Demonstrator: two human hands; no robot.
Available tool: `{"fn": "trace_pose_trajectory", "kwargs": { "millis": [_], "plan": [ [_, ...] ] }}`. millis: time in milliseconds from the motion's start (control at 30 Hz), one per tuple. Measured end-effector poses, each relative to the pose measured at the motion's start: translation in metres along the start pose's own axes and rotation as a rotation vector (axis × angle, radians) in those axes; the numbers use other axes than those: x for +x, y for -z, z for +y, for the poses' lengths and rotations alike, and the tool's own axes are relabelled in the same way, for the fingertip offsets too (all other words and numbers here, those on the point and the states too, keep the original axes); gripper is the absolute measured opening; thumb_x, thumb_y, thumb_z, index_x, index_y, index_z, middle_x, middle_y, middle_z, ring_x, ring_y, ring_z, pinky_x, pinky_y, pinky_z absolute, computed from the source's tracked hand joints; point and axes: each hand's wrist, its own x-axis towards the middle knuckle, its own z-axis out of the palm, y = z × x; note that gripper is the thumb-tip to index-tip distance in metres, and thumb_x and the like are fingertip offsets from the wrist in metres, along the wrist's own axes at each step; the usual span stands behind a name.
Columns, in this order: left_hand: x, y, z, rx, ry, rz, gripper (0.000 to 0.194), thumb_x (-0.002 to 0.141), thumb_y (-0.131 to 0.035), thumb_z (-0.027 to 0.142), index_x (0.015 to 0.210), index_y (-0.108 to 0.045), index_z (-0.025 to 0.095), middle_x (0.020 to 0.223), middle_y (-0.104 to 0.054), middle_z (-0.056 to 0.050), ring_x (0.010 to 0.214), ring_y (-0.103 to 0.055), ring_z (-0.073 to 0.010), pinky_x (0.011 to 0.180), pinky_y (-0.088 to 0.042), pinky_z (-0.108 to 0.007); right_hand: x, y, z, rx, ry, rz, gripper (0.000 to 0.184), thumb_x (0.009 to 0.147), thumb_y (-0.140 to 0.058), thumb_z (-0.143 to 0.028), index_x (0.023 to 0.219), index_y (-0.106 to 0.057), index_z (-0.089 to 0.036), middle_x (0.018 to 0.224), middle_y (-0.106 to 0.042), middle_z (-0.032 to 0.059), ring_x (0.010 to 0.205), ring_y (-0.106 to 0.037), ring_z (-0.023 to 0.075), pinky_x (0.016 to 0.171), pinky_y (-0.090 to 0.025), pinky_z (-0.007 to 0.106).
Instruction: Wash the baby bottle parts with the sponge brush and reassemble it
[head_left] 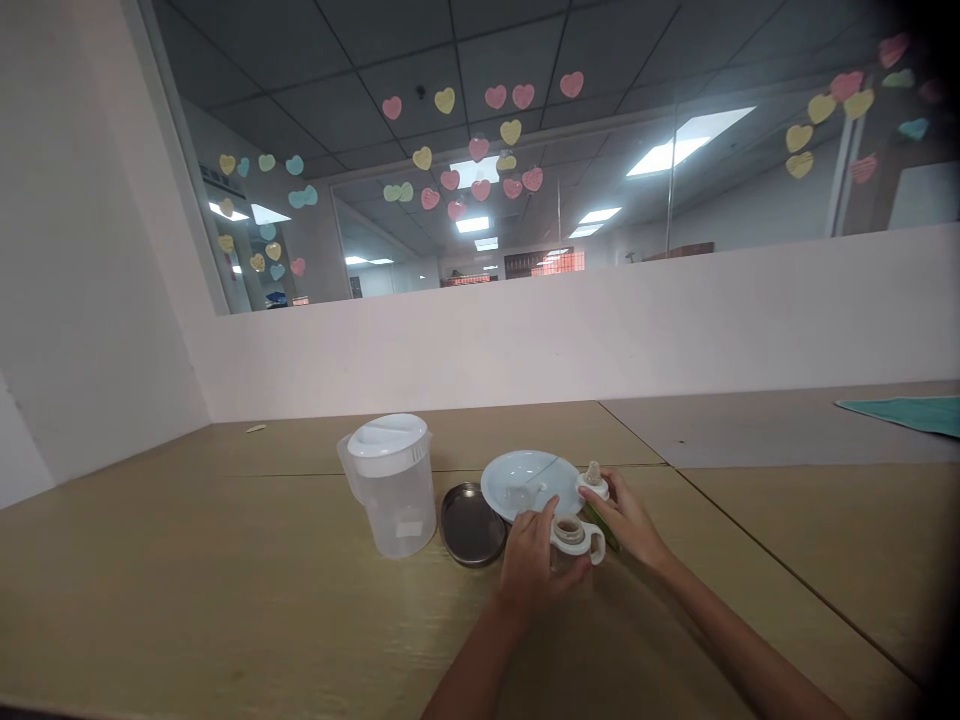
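Observation:
My left hand [534,562] is wrapped round a small clear baby bottle [574,545] with a white handled collar, standing upright on the wooden table [225,560]. My right hand [626,515] is closed on the bottle's white nipple cap [593,483], held just above and to the right of the open bottle mouth. A thin green object [602,526] lies under my right hand; I cannot make out what it is. A white plate [525,482] sits just behind both hands.
A clear plastic pitcher [390,485] with a white lid stands to the left. A small round metal dish [472,522] lies between pitcher and plate. A teal cloth [911,412] lies at the far right. A white wall and a window with heart stickers stand behind the table.

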Motion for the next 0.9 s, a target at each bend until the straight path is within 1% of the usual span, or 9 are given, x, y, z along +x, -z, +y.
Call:
{"fn": "trace_pose_trajectory", "kwargs": {
  "millis": [133, 200, 367, 467, 533, 633, 733, 900],
  "plan": [
    [0.0, 0.0, 0.0, 0.003, 0.003, -0.004, 0.072, 0.077, -0.052, 0.053, 0.133, -0.032, 0.013, 0.104, -0.059, -0.012, 0.095, -0.054, -0.0239, 0.085, -0.045, -0.041, -0.002, 0.001, 0.0, -0.121, 0.031, -0.038, 0.031, 0.08, -0.052, -0.047, 0.093, -0.051, -0.019, 0.092, -0.064, 0.0062, 0.086, -0.06, 0.0206, 0.077, -0.048, 0.033],
    [0.0, 0.0, -0.001, -0.001, 0.012, -0.007, 0.072, 0.077, -0.052, 0.052, 0.134, -0.031, 0.014, 0.104, -0.059, -0.012, 0.095, -0.054, -0.024, 0.085, -0.044, -0.041, -0.003, 0.002, -0.001, -0.203, 0.039, -0.034, 0.029, 0.081, -0.049, -0.046, 0.091, -0.05, -0.02, 0.09, -0.064, 0.0063, 0.084, -0.06, 0.0206, 0.076, -0.047, 0.033],
    [-0.001, 0.001, -0.001, 0.001, 0.019, -0.012, 0.073, 0.077, -0.052, 0.054, 0.134, -0.031, 0.014, 0.104, -0.059, -0.012, 0.094, -0.054, -0.024, 0.084, -0.045, -0.041, -0.005, 0.004, 0.002, -0.372, 0.063, -0.01, 0.027, 0.08, -0.05, -0.044, 0.095, -0.049, -0.021, 0.097, -0.063, 0.0066, 0.086, -0.06, 0.0223, 0.073, -0.047, 0.034],
    [0.0, 0.001, 0.0, 0.006, 0.021, -0.008, 0.072, 0.077, -0.052, 0.054, 0.133, -0.033, 0.014, 0.104, -0.059, -0.011, 0.094, -0.054, -0.0238, 0.085, -0.045, -0.041, -0.005, 0.005, 0.005, -0.42, 0.065, -0.007, 0.03, 0.079, -0.05, -0.044, 0.099, -0.05, -0.022, 0.096, -0.064, 0.0057, 0.084, -0.061, 0.0224, 0.071, -0.047, 0.034],
    [0.0, 0.001, 0.0, 0.01, 0.014, -0.002, 0.072, 0.077, -0.051, 0.055, 0.133, -0.033, 0.013, 0.103, -0.059, -0.012, 0.094, -0.055, -0.024, 0.085, -0.045, -0.042, -0.004, 0.005, 0.007, -0.439, 0.077, 0.008, 0.031, 0.078, -0.051, -0.044, 0.101, -0.05, -0.022, 0.096, -0.064, 0.0055, 0.084, -0.062, 0.0224, 0.072, -0.047, 0.034],
    [0.0, 0.002, 0.0, 0.017, 0.011, 0.002, 0.071, 0.077, -0.051, 0.055, 0.133, -0.033, 0.013, 0.104, -0.059, -0.013, 0.094, -0.055, -0.0246, 0.084, -0.046, -0.042, -0.004, 0.005, 0.008, -0.466, 0.135, 0.022, 0.031, 0.078, -0.051, -0.043, 0.102, -0.051, -0.022, 0.097, -0.064, 0.0061, 0.087, -0.06, 0.023, 0.075, -0.047, 0.035],
    [0.0, 0.001, 0.0, 0.019, 0.011, 0.0, 0.072, 0.077, -0.051, 0.055, 0.132, -0.034, 0.013, 0.103, -0.06, -0.013, 0.092, -0.056, -0.0248, 0.083, -0.046, -0.041, -0.002, 0.006, 0.01, -0.502, 0.214, 0.022, 0.026, 0.08, -0.05, -0.04, 0.1, -0.053, -0.022, 0.099, -0.063, 0.0068, 0.091, -0.059, 0.0233, 0.078, -0.046, 0.036],
    [0.0, 0.0, 0.0, 0.013, 0.017, 0.0, 0.072, 0.076, -0.052, 0.054, 0.132, -0.035, 0.012, 0.103, -0.059, -0.013, 0.093, -0.055, -0.0247, 0.084, -0.046, -0.041, 0.0, 0.008, 0.011, -0.593, 0.306, 0.044, 0.019, 0.083, -0.047, -0.038, 0.093, -0.055, -0.023, 0.094, -0.063, 0.0063, 0.087, -0.058, 0.0232, 0.076, -0.046, 0.036]
  ]
}}
